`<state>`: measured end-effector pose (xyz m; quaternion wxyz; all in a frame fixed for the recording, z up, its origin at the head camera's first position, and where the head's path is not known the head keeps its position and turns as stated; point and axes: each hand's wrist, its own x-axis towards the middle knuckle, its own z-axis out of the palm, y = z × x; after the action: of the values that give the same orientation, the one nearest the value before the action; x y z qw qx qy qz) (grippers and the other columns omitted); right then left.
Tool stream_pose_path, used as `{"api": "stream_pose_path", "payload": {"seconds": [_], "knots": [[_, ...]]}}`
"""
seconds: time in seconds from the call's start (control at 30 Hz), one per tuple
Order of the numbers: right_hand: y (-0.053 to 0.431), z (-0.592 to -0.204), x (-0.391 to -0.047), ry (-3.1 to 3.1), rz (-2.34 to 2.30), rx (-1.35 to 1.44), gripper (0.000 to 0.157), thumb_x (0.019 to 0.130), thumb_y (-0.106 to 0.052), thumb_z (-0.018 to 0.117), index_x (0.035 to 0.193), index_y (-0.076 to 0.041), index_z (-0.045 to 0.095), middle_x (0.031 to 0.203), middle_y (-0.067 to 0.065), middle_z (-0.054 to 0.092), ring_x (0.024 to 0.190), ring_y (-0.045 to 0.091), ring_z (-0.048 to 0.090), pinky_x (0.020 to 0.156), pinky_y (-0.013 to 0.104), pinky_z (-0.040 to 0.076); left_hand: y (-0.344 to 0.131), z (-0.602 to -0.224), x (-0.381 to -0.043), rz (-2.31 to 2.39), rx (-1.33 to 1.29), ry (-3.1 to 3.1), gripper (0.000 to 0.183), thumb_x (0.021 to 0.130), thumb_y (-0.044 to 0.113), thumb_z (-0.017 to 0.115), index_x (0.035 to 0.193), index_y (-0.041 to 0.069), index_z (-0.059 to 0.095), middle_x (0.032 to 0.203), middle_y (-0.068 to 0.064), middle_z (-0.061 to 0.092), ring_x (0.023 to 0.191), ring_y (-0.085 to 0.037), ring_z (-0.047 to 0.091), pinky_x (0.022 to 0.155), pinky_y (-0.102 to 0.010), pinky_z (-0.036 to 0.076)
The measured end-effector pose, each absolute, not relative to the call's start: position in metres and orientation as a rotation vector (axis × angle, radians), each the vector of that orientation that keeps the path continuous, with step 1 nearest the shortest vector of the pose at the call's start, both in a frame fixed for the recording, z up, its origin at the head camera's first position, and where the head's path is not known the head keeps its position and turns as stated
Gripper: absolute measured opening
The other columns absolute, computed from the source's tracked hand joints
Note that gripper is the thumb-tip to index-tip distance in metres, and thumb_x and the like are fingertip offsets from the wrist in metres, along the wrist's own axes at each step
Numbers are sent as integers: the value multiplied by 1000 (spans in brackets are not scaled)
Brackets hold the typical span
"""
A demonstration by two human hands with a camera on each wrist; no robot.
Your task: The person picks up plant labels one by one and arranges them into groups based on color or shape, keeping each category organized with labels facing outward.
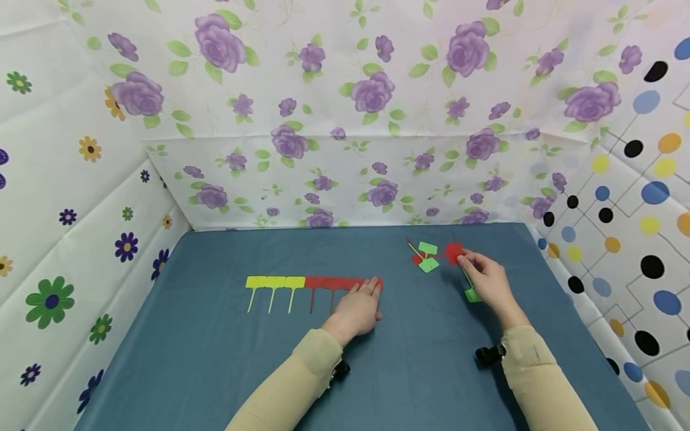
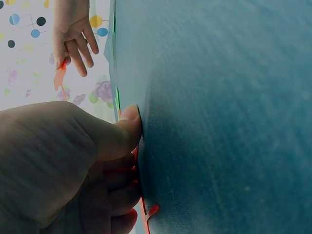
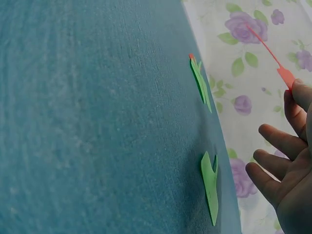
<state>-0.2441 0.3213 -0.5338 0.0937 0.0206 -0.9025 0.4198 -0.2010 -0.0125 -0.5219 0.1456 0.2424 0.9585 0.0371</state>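
A row of T-shaped plastic plant labels lies on the table, their heads edge to edge and stems toward me. Yellow labels [image 1: 275, 282] form its left part, red labels [image 1: 331, 282] its right part. My left hand [image 1: 358, 308] rests on the right end of the red labels, fingers stretched across the heads and covering some stems. Above the table, my right hand [image 1: 487, 281] pinches a red plant label [image 3: 286, 77] between thumb and forefinger by its head. Its thin stem points away from the hand, and the other fingers are spread loosely.
Beyond the right hand lies a small loose pile of green labels [image 1: 428, 264] with some red among them. A single green label [image 1: 472, 295] lies under the right hand. Flowered cloth [image 1: 345, 179] stands along the table's back edge, with patterned cloth at both sides.
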Motion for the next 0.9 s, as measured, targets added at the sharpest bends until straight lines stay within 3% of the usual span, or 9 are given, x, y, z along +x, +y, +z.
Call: {"api": "stream_pose_path", "payload": {"seconds": [0.17,0.43,0.57,0.67,0.77,0.83,0.9], "knots": [[318,-535,-244,-2677,1282,105,52,109,-55,58,111,-6,75,151,12,63,134,38,61,89,28,52,-13,-522,-201,106,695,2758,69,112,34,59,170,9,30,178,-8,21,163,-22,21,132,-39,21],[313,-538,-243,-2630,1308,136,46,112,-49,53,123,-8,71,150,14,62,120,34,66,80,22,51,-13,-522,-201,84,706,2751,70,112,36,58,170,9,30,178,-8,20,163,-23,22,132,-38,21],[311,-537,-241,-2606,1371,162,44,114,-46,50,123,-7,68,154,14,60,123,33,64,80,21,49,-12,-522,-201,90,705,2747,70,112,37,57,171,10,28,178,-7,18,163,-22,20,132,-38,20],[309,-536,-242,-2604,1393,182,42,115,-43,49,121,-5,66,155,17,58,128,37,62,84,30,50,-12,-523,-200,94,702,2746,70,112,36,57,171,10,28,178,-7,19,163,-22,20,132,-38,20],[308,-536,-243,-2615,1431,220,40,116,-40,47,118,-4,63,158,19,54,145,42,49,103,48,51,-12,-522,-200,86,696,2745,70,112,36,57,171,10,27,178,-7,18,163,-22,20,132,-38,19],[307,-536,-245,-2627,1449,244,37,117,-39,46,116,-5,62,161,19,50,155,44,34,116,62,42,-12,-522,-200,85,691,2744,70,113,36,56,171,10,27,178,-6,17,163,-22,19,133,-38,19],[305,-537,-246,-2639,1461,276,36,117,-38,46,114,-5,61,164,20,46,160,45,21,122,69,30,-12,-522,-200,89,685,2744,70,112,36,56,171,10,27,178,-6,17,163,-22,19,133,-39,19]]}}
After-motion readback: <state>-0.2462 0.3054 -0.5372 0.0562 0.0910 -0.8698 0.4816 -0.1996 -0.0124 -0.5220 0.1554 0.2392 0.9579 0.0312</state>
